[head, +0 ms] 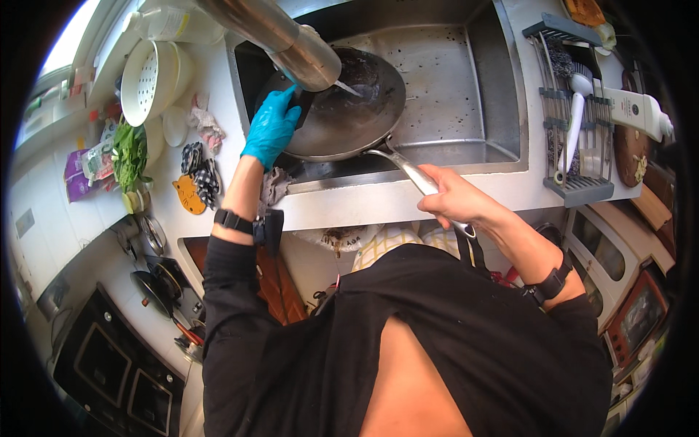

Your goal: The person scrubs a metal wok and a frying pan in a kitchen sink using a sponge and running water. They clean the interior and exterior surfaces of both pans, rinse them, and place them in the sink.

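Observation:
My right hand [456, 196], bare, grips the long metal handle [407, 166] of a wok [341, 128]. The wok rests tilted in the stainless steel sink, its dark inside facing up. Water [348, 88] runs into it from a thick metal faucet [303, 57]. My left hand [273, 128] wears a blue glove and reaches over the wok's left side. Between its thumb and fingers is a dark flat piece [302, 108], perhaps a scouring pad. The faucet hides part of the wok, and the fingertips lie close by the faucet's mouth.
The sink's bare basin [442, 93] has dark specks. A metal rack [579, 125] with a white-handled brush and a white bottle [636, 112] stands right. On the left counter are a white colander [147, 82], leafy greens [130, 150] and cloths [202, 172]. A grey rag [276, 184] lies by the sink's front edge.

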{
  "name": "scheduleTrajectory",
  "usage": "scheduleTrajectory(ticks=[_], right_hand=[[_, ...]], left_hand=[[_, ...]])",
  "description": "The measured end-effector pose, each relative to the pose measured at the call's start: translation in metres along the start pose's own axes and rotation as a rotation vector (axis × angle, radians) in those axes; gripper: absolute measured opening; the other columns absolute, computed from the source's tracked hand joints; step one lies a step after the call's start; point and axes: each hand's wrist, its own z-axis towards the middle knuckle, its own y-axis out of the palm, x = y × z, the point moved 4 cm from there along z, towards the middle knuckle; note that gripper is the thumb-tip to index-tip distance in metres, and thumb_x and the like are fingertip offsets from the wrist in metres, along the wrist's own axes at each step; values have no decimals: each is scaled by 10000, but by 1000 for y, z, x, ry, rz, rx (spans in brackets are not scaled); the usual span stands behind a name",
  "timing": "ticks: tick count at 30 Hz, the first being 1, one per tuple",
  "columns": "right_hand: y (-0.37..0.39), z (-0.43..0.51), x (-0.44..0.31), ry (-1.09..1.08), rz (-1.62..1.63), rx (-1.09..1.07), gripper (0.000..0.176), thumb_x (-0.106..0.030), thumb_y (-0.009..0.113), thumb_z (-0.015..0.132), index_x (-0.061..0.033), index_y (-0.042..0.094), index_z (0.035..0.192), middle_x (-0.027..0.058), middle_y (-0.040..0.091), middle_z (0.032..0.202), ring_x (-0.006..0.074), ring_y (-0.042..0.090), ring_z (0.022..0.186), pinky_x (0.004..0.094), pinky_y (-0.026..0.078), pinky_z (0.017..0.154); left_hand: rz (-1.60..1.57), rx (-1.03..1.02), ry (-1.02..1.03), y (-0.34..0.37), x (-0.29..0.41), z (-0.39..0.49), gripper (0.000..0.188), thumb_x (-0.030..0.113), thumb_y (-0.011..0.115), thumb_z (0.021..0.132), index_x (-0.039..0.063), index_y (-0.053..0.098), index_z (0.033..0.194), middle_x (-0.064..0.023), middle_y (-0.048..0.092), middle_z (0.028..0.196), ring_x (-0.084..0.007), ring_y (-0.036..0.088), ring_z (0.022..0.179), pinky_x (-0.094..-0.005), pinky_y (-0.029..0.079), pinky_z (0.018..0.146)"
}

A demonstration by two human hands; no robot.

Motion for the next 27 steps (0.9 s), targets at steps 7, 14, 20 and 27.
scheduleTrajectory(ticks=[7, 14, 20, 27], right_hand=[[12, -17, -3, 12, 501, -217, 564, 15, 555, 826, -5, 414, 1372, 31, 467, 603, 113, 454, 406, 259, 365, 401], [28, -30, 7, 7, 849, -482, 528, 7, 531, 851, -46, 402, 1360, 26, 440, 584, 110, 423, 399, 278, 319, 420], [34, -29, 14, 39, 885, -562, 504, -11, 535, 863, -62, 423, 1352, 13, 429, 583, 105, 415, 396, 278, 312, 418], [24, -26, 15, 41, 761, -479, 523, 11, 539, 849, -56, 409, 1350, 25, 448, 583, 114, 437, 394, 275, 353, 402]], left_hand=[[125, 198, 349, -37, 56, -16, 368, 83, 649, 870, 45, 589, 1232, -176, 602, 1035, -383, 608, 937, -447, 504, 798], [187, 171, 401, -68, 103, 0, 276, 37, 645, 879, 36, 636, 1155, -222, 669, 1068, -425, 641, 928, -452, 524, 797], [248, 97, 390, -71, 110, -2, 253, 43, 628, 890, 31, 649, 1143, -225, 671, 1036, -426, 643, 914, -443, 523, 806], [234, 162, 404, -64, 95, -24, 318, 73, 645, 868, 46, 630, 1184, -176, 634, 1026, -366, 618, 913, -435, 499, 778]])
